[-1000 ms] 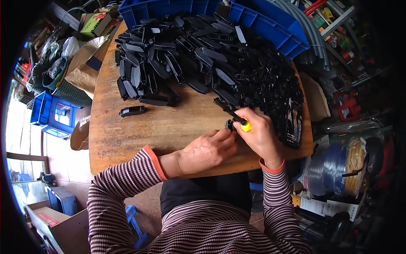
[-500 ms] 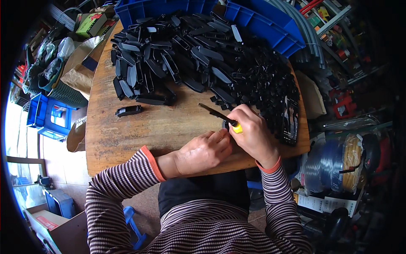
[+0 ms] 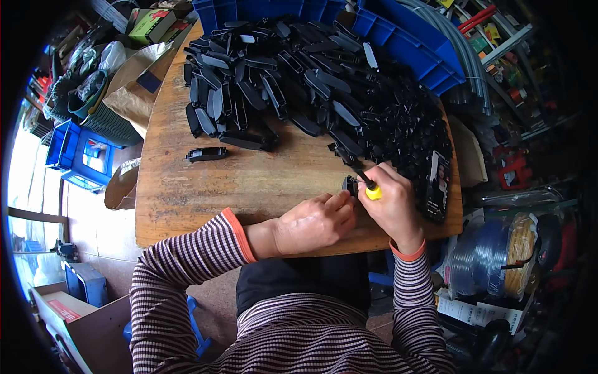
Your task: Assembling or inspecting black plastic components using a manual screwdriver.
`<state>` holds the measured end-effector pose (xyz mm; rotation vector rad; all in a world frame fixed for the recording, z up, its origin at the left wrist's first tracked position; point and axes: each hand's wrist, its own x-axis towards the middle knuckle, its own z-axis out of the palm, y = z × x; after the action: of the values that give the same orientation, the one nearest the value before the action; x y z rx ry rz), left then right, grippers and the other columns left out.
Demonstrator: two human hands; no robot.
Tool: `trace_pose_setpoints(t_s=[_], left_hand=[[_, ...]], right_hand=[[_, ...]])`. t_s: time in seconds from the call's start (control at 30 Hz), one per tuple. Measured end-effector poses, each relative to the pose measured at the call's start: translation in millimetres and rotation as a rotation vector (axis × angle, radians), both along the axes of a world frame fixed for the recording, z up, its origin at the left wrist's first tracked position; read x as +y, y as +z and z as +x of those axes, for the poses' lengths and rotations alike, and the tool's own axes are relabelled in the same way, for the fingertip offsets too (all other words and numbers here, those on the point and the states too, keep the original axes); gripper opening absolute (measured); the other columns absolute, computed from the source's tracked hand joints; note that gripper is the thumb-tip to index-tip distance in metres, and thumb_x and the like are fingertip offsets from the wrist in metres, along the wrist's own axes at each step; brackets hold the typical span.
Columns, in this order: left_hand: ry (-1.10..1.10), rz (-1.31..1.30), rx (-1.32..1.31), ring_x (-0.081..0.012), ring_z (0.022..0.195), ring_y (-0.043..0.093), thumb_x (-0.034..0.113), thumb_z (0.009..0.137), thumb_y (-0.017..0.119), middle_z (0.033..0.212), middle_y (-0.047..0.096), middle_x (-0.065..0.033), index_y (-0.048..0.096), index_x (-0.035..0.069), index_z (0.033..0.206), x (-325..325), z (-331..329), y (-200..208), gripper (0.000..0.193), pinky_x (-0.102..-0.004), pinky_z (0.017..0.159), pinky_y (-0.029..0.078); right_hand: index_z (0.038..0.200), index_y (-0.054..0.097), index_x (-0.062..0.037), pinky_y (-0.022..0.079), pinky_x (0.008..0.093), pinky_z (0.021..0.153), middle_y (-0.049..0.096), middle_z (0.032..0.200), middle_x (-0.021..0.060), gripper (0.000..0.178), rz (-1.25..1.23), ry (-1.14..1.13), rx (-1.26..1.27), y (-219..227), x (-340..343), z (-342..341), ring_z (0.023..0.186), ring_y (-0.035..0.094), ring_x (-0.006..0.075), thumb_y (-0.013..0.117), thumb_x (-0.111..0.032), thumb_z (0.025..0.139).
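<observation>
My right hand is closed around a slim hand tool with a black shaft and a yellow handle end. Its shaft points away to the left, over the wooden table. Close beside it, my left hand pinches a small black plastic part, mostly covered by the fingers. Both hands meet near the table's front edge. A single black elongated housing lies by itself to the left. Beyond the hands rises a large heap of similar black housings, with smaller black pieces to its right.
The wooden table has a curved left edge. Blue plastic crates stand along its far side. At the right edge lies a smartphone with a lit screen. Brown paper bags stand at the left, and wrapped tubing coils at the right.
The tool has swung, its tip now pointing more steeply away from me. The black part shows more between my hands. The whole view has shifted slightly.
</observation>
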<state>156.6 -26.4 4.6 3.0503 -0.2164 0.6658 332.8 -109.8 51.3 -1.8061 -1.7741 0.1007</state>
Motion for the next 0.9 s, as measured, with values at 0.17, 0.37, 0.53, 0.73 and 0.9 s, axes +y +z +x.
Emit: trace_pose_setpoints(t_s=[0.17,0.37,0.53,0.73,0.9], left_hand=[[-0.008,-0.009,-0.007,-0.0309,0.117,0.058,0.015,0.074,0.061,0.113,0.060,-0.0156,0.060,-0.002,0.104,0,-1,-1,0.034,-0.0336,0.090,0.053],[-0.062,-0.069,0.022,-0.0285,0.109,0.060,0.018,0.075,0.060,0.103,0.064,-0.0135,0.064,0.000,0.095,4,0,8,0.027,-0.0303,0.081,0.056],[-0.072,-0.082,0.012,-0.0278,0.107,0.060,0.017,0.074,0.060,0.101,0.063,-0.0133,0.064,-0.001,0.095,0,-1,3,0.028,-0.0301,0.079,0.056],[-0.029,-0.036,-0.054,-0.0271,0.107,0.060,0.015,0.074,0.061,0.104,0.062,-0.0146,0.063,-0.002,0.100,1,0,-2,0.031,-0.0307,0.079,0.056],[-0.075,-0.082,-0.017,-0.0294,0.112,0.060,0.015,0.074,0.061,0.114,0.061,-0.0161,0.061,-0.002,0.105,0,2,5,0.035,-0.0334,0.085,0.056]], right_hand=[[0.087,0.060,-0.0024,0.052,0.0384,0.063,0.061,0.083,0.0123,0.021,-0.017,0.012,-0.020,-2,3,-5,0.073,0.064,0.0335,0.073,0.000,0.071],[0.084,0.058,0.0011,0.052,0.0389,0.065,0.060,0.080,0.0143,0.017,-0.053,0.063,-0.227,-4,12,-10,0.071,0.063,0.0338,0.071,-0.002,0.073],[0.087,0.060,0.0032,0.053,0.0379,0.067,0.060,0.078,0.0164,0.012,-0.286,0.221,-0.186,7,13,0,0.071,0.063,0.0332,0.066,-0.001,0.078],[0.095,0.061,0.0015,0.050,0.0310,0.060,0.061,0.073,0.0090,0.011,0.082,0.284,0.284,29,17,8,0.065,0.061,0.0203,0.065,-0.004,0.086],[0.102,0.059,-0.0023,0.044,0.0225,0.058,0.055,0.070,-0.0001,0.012,0.339,0.086,0.775,1,35,-17,0.060,0.051,0.0080,0.063,-0.008,0.092]])
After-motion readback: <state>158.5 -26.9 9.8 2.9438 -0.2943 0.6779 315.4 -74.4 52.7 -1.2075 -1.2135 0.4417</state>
